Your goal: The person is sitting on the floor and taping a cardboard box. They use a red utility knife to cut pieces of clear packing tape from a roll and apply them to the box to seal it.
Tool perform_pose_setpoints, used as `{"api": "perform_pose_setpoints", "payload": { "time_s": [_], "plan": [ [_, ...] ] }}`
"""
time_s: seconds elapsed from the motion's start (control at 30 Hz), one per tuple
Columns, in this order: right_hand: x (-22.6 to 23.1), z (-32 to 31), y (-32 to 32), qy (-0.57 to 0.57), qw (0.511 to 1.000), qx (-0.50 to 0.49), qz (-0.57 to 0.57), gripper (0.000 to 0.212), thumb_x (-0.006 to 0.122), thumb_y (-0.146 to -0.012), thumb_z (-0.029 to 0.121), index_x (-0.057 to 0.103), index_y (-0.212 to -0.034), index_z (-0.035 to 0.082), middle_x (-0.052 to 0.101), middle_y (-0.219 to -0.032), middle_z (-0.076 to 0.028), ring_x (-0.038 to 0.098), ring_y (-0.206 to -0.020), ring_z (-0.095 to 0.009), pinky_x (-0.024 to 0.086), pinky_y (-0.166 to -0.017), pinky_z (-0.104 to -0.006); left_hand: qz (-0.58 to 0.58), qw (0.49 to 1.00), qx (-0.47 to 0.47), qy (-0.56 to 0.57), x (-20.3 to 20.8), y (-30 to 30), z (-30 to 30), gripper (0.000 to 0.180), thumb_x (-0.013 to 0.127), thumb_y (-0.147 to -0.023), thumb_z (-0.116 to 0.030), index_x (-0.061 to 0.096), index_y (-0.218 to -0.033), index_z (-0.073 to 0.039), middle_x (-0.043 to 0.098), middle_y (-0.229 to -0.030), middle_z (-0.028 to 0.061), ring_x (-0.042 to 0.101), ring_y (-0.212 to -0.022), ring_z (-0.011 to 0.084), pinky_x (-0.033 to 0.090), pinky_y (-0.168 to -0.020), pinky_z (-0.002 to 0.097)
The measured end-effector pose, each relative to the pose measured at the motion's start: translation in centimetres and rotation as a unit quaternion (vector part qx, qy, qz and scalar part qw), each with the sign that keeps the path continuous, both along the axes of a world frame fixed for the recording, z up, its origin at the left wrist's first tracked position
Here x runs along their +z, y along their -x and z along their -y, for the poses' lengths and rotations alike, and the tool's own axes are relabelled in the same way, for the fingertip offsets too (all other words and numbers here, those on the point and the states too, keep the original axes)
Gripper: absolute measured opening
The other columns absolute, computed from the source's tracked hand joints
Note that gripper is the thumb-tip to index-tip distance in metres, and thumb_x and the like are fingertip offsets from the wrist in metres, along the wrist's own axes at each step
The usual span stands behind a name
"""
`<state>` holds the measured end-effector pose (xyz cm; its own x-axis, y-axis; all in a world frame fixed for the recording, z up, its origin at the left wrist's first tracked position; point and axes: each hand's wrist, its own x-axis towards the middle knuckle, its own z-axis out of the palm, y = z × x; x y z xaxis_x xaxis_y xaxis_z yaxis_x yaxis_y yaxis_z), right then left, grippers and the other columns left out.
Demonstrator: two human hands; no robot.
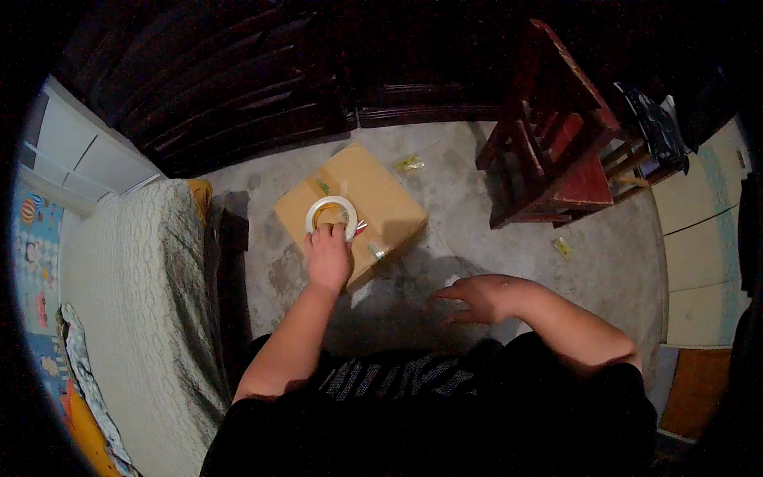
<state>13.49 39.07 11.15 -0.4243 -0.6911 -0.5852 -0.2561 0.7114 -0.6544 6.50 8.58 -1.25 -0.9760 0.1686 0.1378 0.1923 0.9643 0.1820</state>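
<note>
A closed cardboard box [381, 187] sits on the concrete floor in front of me. On its top lies a wide roll of pale tape [308, 218], with the brown cardboard showing through its centre. My left hand [327, 256] grips the near rim of this roll, fingers curled over it. Just right of those fingertips is a small red and silver thing [361, 228], too small to make out. Apart from the box, to its lower right, my right hand [477, 298] hangs over the floor. Its fingers are spread and hold nothing I can see.
At the left stands a bed with a pale textured cover [135, 262]. A dark red wooden chair [568, 167] is at the right, with a black plastic bag [656, 127] by it. Small yellowish wrappers [410, 164] lie on the floor. Dark wooden panels [246, 103] close off the back.
</note>
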Motion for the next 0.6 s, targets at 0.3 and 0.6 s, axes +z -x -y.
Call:
{"api": "perform_pose_setpoints", "payload": {
  "time_s": [0.3,0.6],
  "plan": [
    [-2.3,-0.7,-0.1,0.017,0.998,-0.001,-0.058,0.060,0.062,-0.093,0.041,0.048,-0.140,0.006,0.059,-0.129,-0.022,0.058,-0.114,-0.039,0.048,-0.094,-0.0447,0.045,0.999,0.011,-0.006,-0.9,1.0,1.0,0.036,0.073,-0.081,-0.023,0.060,-0.110,-0.006,0.060,-0.109,0.0133,0.055,-0.109,0.0316,0.038,-0.101,0.0464],
    [-1.1,0.0,0.3,-0.016,0.999,-0.010,-0.044,0.061,0.061,-0.094,0.041,0.047,-0.140,0.004,0.059,-0.128,-0.022,0.059,-0.112,-0.039,0.048,-0.094,-0.0443,0.027,0.980,0.038,-0.192,0.7,1.2,0.7,0.032,0.069,-0.085,-0.016,0.059,-0.111,-0.001,0.062,-0.106,0.0174,0.058,-0.102,0.0370,0.045,-0.092,0.0460]
  ]
}}
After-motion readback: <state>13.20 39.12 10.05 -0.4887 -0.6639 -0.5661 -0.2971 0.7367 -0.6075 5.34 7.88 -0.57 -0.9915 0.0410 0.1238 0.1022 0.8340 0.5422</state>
